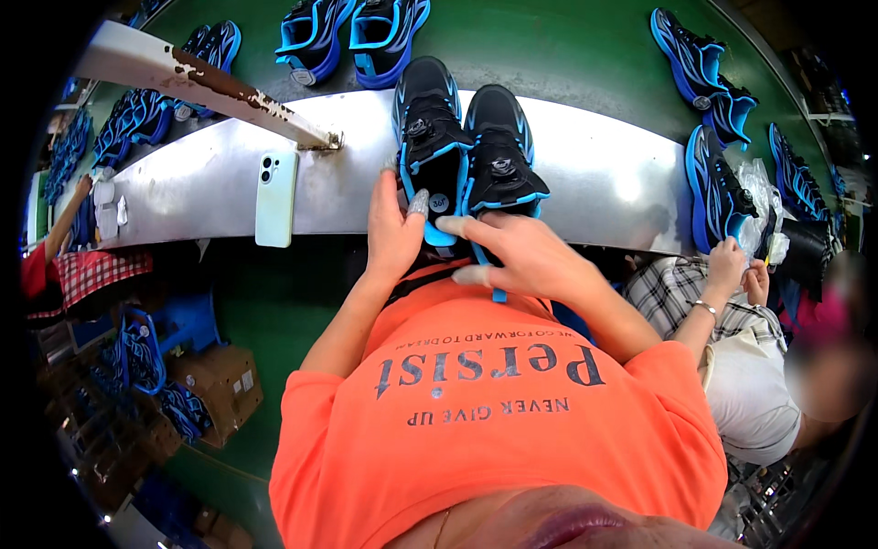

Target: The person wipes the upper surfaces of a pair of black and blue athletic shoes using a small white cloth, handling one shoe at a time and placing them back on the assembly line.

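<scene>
Landmark: pair of black-blue shoes (468, 146) on the steel ledge (604, 178). Left of pair, bare ledge up to a rusty bracket (315, 139) and pale phone (276, 197). Right, open ledge until another shoe (718, 192). Behind, shoes crowd the green belt (567, 46).

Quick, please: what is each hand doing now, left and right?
Left hand: fingers closed on the heel of the left shoe.
Right hand: fingers open, touching the heel of the right shoe.

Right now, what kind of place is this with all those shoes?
Probably a shoe factory line. Black and blue shoes stand in pairs on a metal bench, more ride a green belt, and another worker's hands handle one nearby.
</scene>
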The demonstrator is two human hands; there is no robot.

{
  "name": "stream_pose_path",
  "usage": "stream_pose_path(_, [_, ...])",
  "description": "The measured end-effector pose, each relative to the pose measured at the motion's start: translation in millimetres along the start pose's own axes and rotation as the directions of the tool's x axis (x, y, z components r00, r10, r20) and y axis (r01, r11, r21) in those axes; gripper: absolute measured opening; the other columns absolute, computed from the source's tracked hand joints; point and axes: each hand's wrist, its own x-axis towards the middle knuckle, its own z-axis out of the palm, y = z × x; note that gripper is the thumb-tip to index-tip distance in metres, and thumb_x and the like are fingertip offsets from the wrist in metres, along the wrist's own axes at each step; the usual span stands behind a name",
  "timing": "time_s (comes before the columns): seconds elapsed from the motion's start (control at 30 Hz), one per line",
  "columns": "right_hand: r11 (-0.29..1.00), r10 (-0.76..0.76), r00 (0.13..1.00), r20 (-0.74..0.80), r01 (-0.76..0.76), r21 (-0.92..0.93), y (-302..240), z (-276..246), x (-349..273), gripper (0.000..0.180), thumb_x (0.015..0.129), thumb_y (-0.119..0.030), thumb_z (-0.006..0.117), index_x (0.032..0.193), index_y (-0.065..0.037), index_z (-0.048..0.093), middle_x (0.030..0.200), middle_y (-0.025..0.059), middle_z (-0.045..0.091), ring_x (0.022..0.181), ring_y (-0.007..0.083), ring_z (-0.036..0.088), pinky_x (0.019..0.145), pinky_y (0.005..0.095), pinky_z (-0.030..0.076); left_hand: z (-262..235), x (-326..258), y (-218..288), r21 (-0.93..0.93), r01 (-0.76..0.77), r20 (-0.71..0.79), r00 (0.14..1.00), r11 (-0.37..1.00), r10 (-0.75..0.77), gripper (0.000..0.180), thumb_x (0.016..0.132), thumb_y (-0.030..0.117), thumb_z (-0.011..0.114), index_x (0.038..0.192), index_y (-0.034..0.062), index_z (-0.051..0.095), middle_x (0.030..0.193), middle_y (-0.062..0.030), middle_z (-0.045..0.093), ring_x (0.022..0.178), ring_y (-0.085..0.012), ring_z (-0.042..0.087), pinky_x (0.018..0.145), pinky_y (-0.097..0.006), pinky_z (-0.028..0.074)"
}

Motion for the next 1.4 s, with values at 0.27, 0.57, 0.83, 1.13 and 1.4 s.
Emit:
stream_pose_path(0.27, [0.969,-0.073,0.923,-0.378,-0.024,-0.245,5.5,-57.8,-6.3,0.058,0.065,-0.005,0.078,0.12,-0.014,0.062,0.108,0.0097,0.062,0.096,0.0264,0.061,0.08,0.0345,0.051,-20.5,15.4,43.4,0.377,-0.486,-0.098,0.826,0.789,0.555,0.056,0.077,0.008,0.068,0.13,0.0017,0.048,0.128,-0.0112,0.053,0.101,-0.025,0.054,0.087,-0.033,0.045])
stream_pose_path(0.57, [0.994,0.089,0.859,-0.504,-0.112,-0.015,48.7,-11.8,-0.1,0.069,0.061,0.007,0.072,0.124,-0.016,0.058,0.118,0.0109,0.059,0.102,0.0326,0.061,0.086,0.0377,0.052,-24.7,24.5,48.0,0.467,-0.756,0.463,0.651,0.458,0.602,0.031,0.065,-0.003,0.061,0.093,0.0111,0.064,0.118,-0.0013,0.062,0.098,-0.0288,0.054,0.084,-0.036,0.048])
stream_pose_path(0.83, [0.91,-0.166,0.829,-0.534,-0.08,-0.407,25.6,14.1,-6.0,0.059,0.053,0.005,0.074,0.109,-0.013,0.065,0.104,0.005,0.061,0.094,0.0254,0.061,0.073,0.0336,0.054,-5.9,36.0,47.0,0.54,-0.785,0.538,0.599,0.303,0.594,0.025,0.071,0.003,0.059,0.095,0.009,0.063,0.121,-0.0056,0.06,0.095,-0.0271,0.052,0.081,-0.038,0.045])
stream_pose_path(1.13, [0.944,-0.101,0.823,-0.56,-0.098,-0.314,35.4,16.8,-5.8,0.059,0.056,0.01,0.069,0.111,-0.011,0.065,0.109,0.0107,0.059,0.094,0.0304,0.059,0.077,0.037,0.054,-9.6,45.2,40.6,0.476,-0.813,0.466,0.557,0.337,0.687,0.032,0.069,-0.002,0.06,0.1,0.0065,0.063,0.121,-0.0078,0.061,0.091,-0.027,0.055,0.079,-0.037,0.048])
stream_pose_path(1.4, [0.912,-0.171,0.783,-0.599,-0.104,-0.396,32.7,36.2,-12.3,0.038,0.065,0.005,0.064,0.099,-0.011,0.07,0.111,0.0098,0.06,0.096,0.0283,0.059,0.078,0.0347,0.054,-14.2,45.7,41.2,0.356,-0.862,0.454,0.497,0.361,0.74,0.034,0.065,-0.005,0.062,0.099,0.0009,0.063,0.109,-0.0109,0.062,0.088,-0.0289,0.057,0.077,-0.037,0.05])
